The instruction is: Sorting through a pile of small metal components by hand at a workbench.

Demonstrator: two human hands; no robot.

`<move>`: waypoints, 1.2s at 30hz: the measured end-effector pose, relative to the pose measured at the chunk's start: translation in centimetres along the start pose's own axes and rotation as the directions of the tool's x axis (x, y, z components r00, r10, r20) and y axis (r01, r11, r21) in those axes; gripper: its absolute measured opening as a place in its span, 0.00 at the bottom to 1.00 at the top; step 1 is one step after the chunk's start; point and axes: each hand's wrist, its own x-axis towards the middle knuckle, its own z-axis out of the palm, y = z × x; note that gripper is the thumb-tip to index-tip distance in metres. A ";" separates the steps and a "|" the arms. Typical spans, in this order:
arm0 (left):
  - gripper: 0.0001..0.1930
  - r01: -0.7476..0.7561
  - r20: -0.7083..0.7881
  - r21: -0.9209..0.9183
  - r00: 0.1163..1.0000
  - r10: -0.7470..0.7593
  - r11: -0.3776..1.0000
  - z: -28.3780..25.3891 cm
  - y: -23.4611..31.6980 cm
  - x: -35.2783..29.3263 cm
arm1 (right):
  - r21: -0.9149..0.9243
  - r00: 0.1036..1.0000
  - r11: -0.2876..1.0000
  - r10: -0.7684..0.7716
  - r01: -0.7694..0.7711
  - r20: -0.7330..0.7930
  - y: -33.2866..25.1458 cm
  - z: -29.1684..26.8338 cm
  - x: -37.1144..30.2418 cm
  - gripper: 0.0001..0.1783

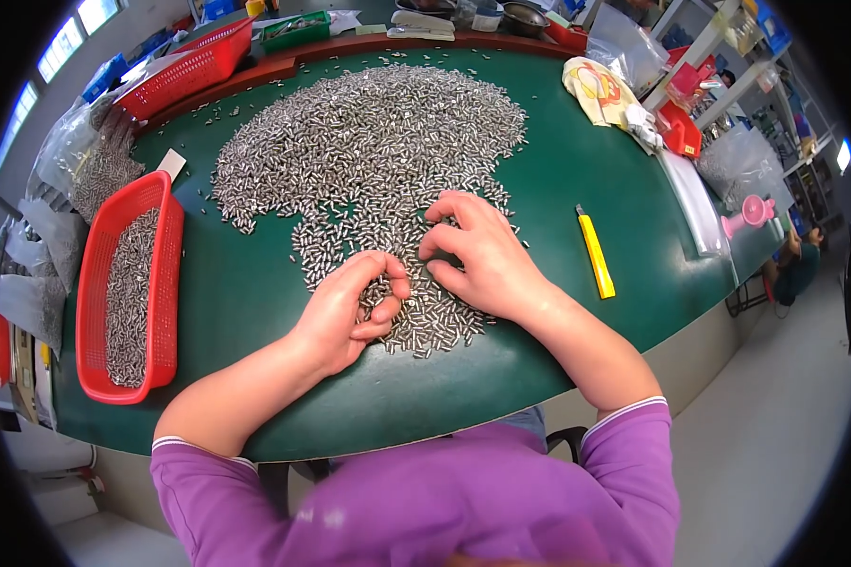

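Both palms hide part of the small metal pins (435, 331) between and beneath them, at the centre of the clock. The left hand (338, 307), toward seven o'clock, has its fingers curled toward the thumb; as far as this angle lets me judge, its fingertips are close together, but I cannot tell whether the grip pinches a pin. The right hand (487, 250), near two o'clock, has its grip spread, fingers bent and parted over the pins. The dark fisheye rim cuts off the shelving (719, 57) at one to two o'clock, and small goods there are hard to make out.

The main heap (369, 132) of pins lies at twelve o'clock on the green worktop (577, 340), joined to the patch at the hands. A yellow cutter (594, 255) lies near three o'clock, clear of the right forearm. A patterned cloth (594, 90) sits toward one o'clock, and a pink fan (755, 210) between two and three.

At nine o'clock a long red basket (169, 283) holds many similar pins. Another red basket (194, 71) stands between ten and eleven, and a green tray (295, 33) at eleven.
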 end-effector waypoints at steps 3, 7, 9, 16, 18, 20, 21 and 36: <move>0.08 -0.010 -0.002 -0.029 1.000 0.010 1.000 -0.1 -0.1 0.1 | 0.021 0.995 0.995 -0.094 0.095 -0.038 -0.3 -0.2 0.1 0.08; 0.08 0.007 -0.006 -0.064 1.000 -0.007 0.998 -0.3 0.1 0.1 | 0.022 0.997 0.997 -0.073 0.074 -0.014 0.0 -0.2 0.0 0.07; 0.07 0.008 -0.008 -0.025 1.000 -0.008 1.000 0.0 0.2 0.1 | 0.023 0.999 0.999 -0.034 0.034 -0.003 0.4 0.0 -0.1 0.07; 0.10 0.044 0.095 0.090 0.994 -0.053 0.995 -0.1 -0.3 0.3 | 0.145 0.991 0.982 -0.109 0.119 -0.079 -0.7 -0.4 0.4 0.07; 0.09 0.060 0.086 0.103 0.994 -0.069 0.993 0.4 -0.2 0.0 | 0.190 0.970 0.955 -0.208 0.230 -0.125 -1.5 -0.8 0.4 0.08; 0.08 0.059 0.084 0.128 0.994 -0.070 0.990 0.7 -0.1 -0.2 | 0.217 0.968 0.947 -0.213 0.237 -0.130 -1.4 -0.7 0.4 0.08; 0.08 0.059 0.083 0.128 0.994 -0.070 0.990 0.6 -0.1 -0.1 | 0.245 0.966 0.937 -0.220 0.248 -0.138 -1.4 -0.7 0.5 0.08; 0.09 -0.024 -0.022 -0.019 0.999 0.024 1.000 -0.1 0.2 0.2 | -0.050 0.996 0.996 -0.080 0.079 -0.030 0.3 -0.5 -0.1 0.06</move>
